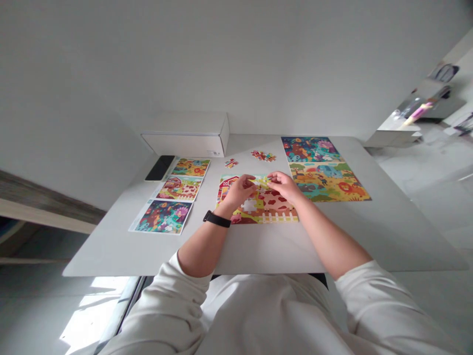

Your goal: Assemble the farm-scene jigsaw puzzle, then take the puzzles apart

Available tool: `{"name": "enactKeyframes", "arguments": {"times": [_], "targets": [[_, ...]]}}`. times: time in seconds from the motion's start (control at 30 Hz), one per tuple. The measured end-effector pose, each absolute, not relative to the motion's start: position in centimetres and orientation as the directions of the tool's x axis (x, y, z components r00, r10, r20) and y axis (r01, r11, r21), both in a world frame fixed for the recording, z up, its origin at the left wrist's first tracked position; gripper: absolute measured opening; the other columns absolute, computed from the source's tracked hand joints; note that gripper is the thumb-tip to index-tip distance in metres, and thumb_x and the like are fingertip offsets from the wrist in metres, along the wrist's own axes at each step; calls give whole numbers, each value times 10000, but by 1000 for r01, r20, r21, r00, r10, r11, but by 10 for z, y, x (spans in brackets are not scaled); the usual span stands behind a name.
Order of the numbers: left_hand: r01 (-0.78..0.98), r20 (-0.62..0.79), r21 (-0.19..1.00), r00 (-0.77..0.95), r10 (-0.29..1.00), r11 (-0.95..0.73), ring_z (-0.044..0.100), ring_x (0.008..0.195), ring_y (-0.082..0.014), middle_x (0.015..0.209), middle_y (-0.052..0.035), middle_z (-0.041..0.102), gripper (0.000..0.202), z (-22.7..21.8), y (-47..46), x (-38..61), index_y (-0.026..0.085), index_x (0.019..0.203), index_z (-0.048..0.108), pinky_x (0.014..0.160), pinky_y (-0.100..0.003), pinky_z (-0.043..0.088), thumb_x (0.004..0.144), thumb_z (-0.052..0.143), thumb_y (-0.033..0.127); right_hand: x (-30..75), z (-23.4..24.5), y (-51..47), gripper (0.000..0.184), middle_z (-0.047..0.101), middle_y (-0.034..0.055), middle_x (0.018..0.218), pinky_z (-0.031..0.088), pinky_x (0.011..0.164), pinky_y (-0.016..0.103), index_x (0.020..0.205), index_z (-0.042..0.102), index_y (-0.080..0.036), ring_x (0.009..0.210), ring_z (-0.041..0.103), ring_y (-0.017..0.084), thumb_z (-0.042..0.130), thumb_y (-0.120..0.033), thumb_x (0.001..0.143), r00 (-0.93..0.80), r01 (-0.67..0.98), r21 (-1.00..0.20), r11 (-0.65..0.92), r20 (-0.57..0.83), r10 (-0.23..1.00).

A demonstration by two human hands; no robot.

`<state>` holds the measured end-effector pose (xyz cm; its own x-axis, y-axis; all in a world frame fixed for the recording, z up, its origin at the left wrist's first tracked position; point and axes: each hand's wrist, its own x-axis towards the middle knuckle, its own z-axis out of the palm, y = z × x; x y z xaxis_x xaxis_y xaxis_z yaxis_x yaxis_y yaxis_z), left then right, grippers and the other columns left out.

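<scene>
A partly assembled farm jigsaw puzzle lies in front of me, with a red barn, a spotted cow and a white fence. A white gap shows in its middle, left of the cow. My left hand hovers over the puzzle's upper left part, fingers curled in; anything between them is hidden. Over the top edge, my right hand pinches a small yellow-green puzzle piece, its fingertips facing the left hand. Several loose puzzle pieces lie behind the puzzle, and a small joined cluster sits left of them.
Three printed picture cards lie in a column at left, beside a black phone. A white box stands at the back left against the wall. At right lie two finished puzzles, one dark blue and one yellow.
</scene>
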<state>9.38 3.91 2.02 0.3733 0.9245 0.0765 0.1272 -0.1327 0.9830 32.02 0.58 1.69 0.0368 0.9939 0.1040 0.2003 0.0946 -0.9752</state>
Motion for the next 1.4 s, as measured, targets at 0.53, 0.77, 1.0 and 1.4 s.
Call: {"name": "enactKeyframes", "arguments": {"times": [0.53, 0.77, 1.0, 1.4], "targets": [[-71, -97, 989, 332, 938, 127, 680, 726, -124, 815, 15, 689, 347, 30, 35, 90, 193, 1125, 628, 678, -249, 568, 817, 786, 186, 316, 23, -4, 245, 711, 100, 1343, 570, 1016, 461, 1147, 695, -276, 1288, 653, 302, 725, -324, 908, -45, 491, -771, 406, 443, 896], [-87, -109, 986, 325, 940, 144, 703, 778, -138, 832, 7, 703, 353, 32, 31, 92, 197, 1133, 613, 737, -282, 593, 830, 793, 190, 317, 28, -9, 333, 712, 108, 1356, 461, 1193, 540, 1224, 741, -283, 1332, 613, 332, 698, -158, 918, -251, 742, -459, 489, 486, 837], [334, 158, 914, 230, 960, -231, 684, 794, -152, 948, -22, 742, 405, 29, 34, 90, 221, 1257, 615, 751, -273, 535, 880, 687, 94, 319, 22, -7, 241, 744, 118, 1305, 492, 1128, 504, 1169, 751, -249, 1241, 653, 328, 702, -186, 942, -254, 789, -405, 462, 469, 846], [589, 341, 529, 511, 789, -610, 662, 1164, -293, 1230, -110, 728, 285, 19, 32, 86, 226, 1156, 793, 1117, -458, 488, 932, 632, 155, 322, 7, 2, 233, 774, 106, 1273, 503, 1084, 470, 1143, 769, -234, 1192, 673, 324, 713, -182, 923, -254, 846, -365, 389, 365, 896]]}}
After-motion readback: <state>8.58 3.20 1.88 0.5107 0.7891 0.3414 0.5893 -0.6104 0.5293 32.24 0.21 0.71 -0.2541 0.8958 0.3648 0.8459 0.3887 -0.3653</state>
